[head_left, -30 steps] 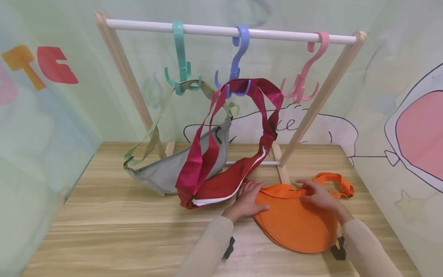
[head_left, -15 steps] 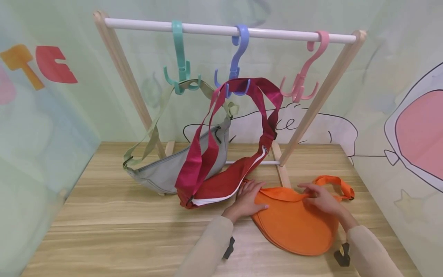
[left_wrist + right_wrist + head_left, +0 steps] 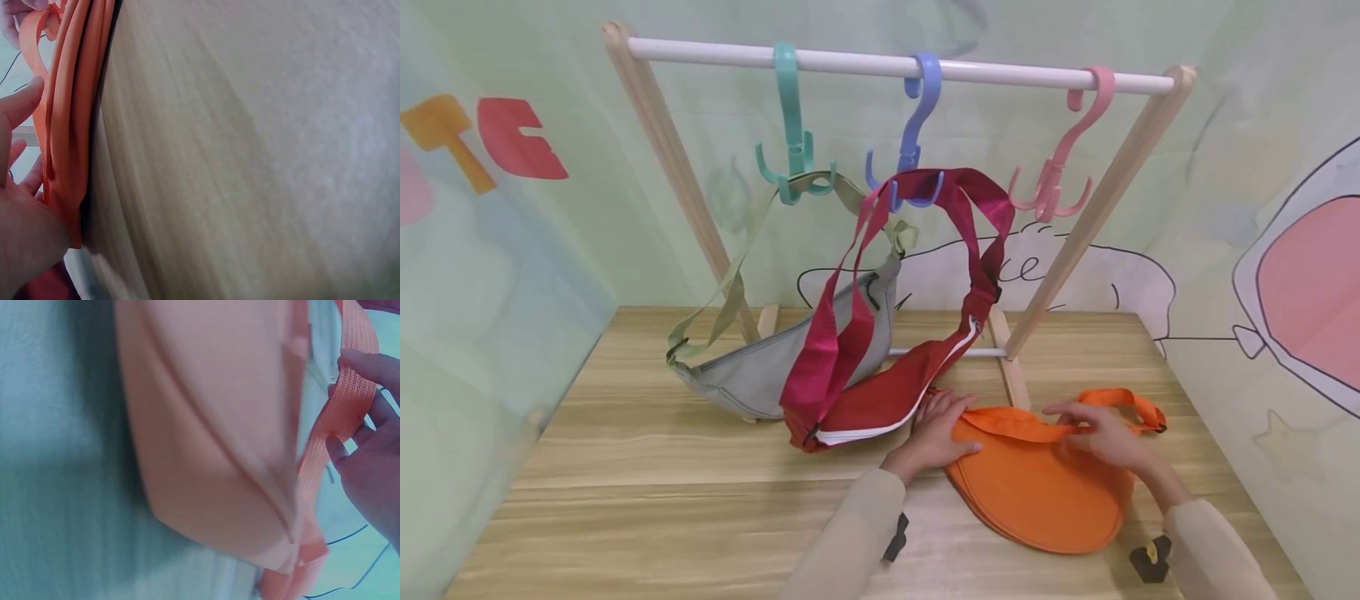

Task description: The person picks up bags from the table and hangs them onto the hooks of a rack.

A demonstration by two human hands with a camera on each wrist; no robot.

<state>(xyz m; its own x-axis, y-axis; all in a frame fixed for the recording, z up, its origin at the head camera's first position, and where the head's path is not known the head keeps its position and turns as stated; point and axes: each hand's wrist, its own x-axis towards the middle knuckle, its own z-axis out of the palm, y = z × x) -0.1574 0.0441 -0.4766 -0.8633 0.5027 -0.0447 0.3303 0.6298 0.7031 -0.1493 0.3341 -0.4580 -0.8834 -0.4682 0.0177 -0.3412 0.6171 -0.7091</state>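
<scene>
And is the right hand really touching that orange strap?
Touching. The right wrist view shows the right hand holding the orange webbing strap, with fingers overlapping its face and no gap between.

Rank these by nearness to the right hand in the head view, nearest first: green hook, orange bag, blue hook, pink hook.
1. Orange bag: at the right hand, which holds its strap.
2. Pink hook: above the hand, toward the right end of the white rail.
3. Blue hook: farther left, near mid-rail.
4. Green hook: leftmost of the three hooks.
</scene>
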